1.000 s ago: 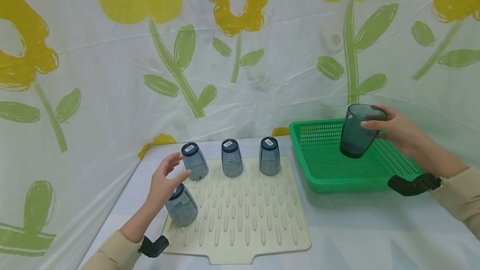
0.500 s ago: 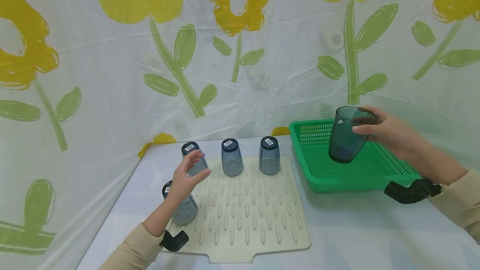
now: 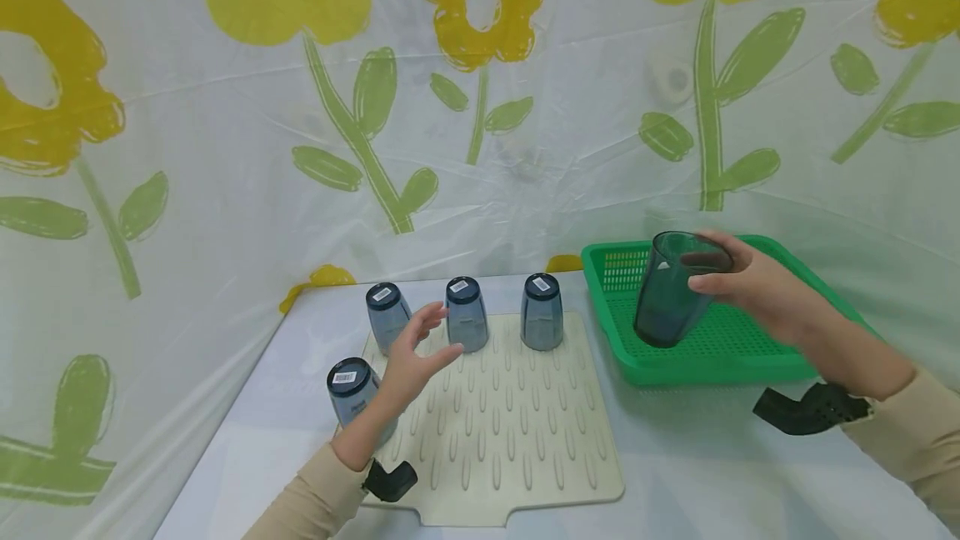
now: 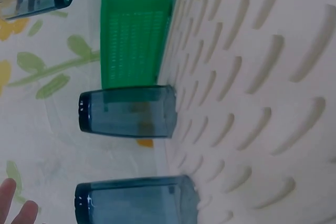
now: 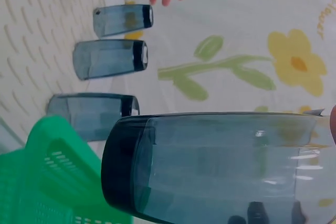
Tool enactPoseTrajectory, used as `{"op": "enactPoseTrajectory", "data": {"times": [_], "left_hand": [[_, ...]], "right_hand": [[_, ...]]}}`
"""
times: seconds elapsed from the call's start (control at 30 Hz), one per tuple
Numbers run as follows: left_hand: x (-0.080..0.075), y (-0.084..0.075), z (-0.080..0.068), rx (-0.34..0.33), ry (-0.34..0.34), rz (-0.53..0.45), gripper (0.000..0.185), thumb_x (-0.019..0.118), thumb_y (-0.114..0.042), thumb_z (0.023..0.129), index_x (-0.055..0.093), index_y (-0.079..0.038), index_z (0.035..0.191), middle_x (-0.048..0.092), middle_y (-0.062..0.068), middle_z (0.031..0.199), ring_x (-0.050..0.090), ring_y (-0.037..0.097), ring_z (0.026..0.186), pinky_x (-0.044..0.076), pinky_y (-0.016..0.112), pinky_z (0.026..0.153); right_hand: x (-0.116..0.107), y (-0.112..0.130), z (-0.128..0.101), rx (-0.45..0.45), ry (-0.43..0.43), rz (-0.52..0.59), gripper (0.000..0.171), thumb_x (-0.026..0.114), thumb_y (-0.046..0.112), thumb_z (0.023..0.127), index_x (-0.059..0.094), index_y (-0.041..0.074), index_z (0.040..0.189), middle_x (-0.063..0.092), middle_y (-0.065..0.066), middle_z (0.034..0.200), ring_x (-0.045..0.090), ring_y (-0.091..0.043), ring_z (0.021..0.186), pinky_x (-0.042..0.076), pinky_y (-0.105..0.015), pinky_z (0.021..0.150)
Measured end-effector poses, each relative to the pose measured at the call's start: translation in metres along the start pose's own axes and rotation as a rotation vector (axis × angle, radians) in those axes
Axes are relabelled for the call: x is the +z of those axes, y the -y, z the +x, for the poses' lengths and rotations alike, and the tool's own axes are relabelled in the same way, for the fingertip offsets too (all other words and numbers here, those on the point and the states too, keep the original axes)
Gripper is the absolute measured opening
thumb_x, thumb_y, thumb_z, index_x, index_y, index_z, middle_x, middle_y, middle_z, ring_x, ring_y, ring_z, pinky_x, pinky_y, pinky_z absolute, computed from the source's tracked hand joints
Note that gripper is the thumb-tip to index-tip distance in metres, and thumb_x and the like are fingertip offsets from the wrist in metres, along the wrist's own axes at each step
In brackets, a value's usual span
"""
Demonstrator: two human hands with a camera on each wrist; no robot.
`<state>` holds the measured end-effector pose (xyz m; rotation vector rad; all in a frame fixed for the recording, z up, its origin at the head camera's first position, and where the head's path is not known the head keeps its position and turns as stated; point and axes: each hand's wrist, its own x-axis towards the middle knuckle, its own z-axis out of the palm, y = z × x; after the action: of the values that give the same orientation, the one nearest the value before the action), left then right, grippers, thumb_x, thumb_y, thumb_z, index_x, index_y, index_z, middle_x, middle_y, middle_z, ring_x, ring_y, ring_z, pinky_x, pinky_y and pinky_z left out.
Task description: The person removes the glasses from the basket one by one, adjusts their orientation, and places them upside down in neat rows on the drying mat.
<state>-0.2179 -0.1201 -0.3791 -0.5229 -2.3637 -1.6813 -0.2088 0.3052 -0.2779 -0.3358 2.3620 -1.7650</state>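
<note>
In the head view my right hand (image 3: 757,286) grips a blue-grey drinking glass (image 3: 671,307) near its rim, mouth up and tilted, over the green basket (image 3: 645,369). The glass (image 5: 220,166) fills the lower part of the right wrist view. My left hand (image 3: 412,365) holds nothing; its fingers and thumb are spread apart above the cream drying mat (image 3: 510,440). On that mat several similar glasses stand upside down: a front left glass (image 3: 352,394), partly behind my forearm, and a back row with a left glass (image 3: 386,315), a middle glass (image 3: 467,319) and a right glass (image 3: 542,315).
The basket stands on the white table (image 3: 675,457) right of the mat. A white curtain (image 3: 570,148) with yellow flowers hangs behind the table and down its left side. Black camera mounts (image 3: 390,482) sit on both wrists.
My left hand has moved right, from beside the left glasses to over the mat. My right hand has brought the held glass left and lower above the basket.
</note>
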Motion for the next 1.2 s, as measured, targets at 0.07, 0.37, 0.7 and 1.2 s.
{"op": "enactPoseTrajectory", "data": {"times": [0.07,0.37,0.7,1.2], "left_hand": [[0.007,0.0,0.001,0.009,0.011,0.001,0.061,0.068,-0.01,0.081,0.04,-0.003,0.135,0.049,0.016,0.131,0.042,0.03,0.123,0.028,0.048,0.104],[0.033,-0.001,0.003,-0.011,0.081,-0.038,0.062,0.068,-0.011,0.081,0.04,-0.006,0.135,0.049,0.012,0.133,0.04,0.03,0.125,0.028,0.048,0.104],[0.053,-0.03,0.0,-0.042,0.204,-0.076,0.061,0.065,-0.005,0.082,0.036,0.001,0.136,0.045,0.02,0.133,0.039,0.035,0.125,0.028,0.049,0.105],[0.086,-0.031,-0.004,-0.049,0.318,-0.117,0.066,0.067,-0.018,0.083,0.035,-0.003,0.138,0.046,0.016,0.134,0.04,0.032,0.124,0.03,0.047,0.104]], "right_hand": [[0.004,-0.001,0.0,-0.006,0.004,0.015,0.076,0.053,0.015,0.091,0.003,0.01,0.148,0.05,0.023,0.112,0.05,0.008,0.1,0.04,-0.015,0.08],[0.02,-0.008,-0.004,-0.018,0.031,0.1,0.078,0.055,0.014,0.09,0.002,0.007,0.147,0.052,0.02,0.113,0.051,0.006,0.102,0.041,-0.015,0.08],[0.039,-0.015,-0.003,-0.046,0.054,0.233,0.076,0.056,0.011,0.09,0.006,0.009,0.146,0.056,0.017,0.113,0.057,-0.002,0.101,0.042,-0.017,0.08],[0.066,-0.027,0.0,-0.141,0.094,0.326,0.064,0.06,0.01,0.086,0.026,0.02,0.139,0.056,0.011,0.119,0.058,-0.008,0.103,0.046,-0.022,0.085]]}}
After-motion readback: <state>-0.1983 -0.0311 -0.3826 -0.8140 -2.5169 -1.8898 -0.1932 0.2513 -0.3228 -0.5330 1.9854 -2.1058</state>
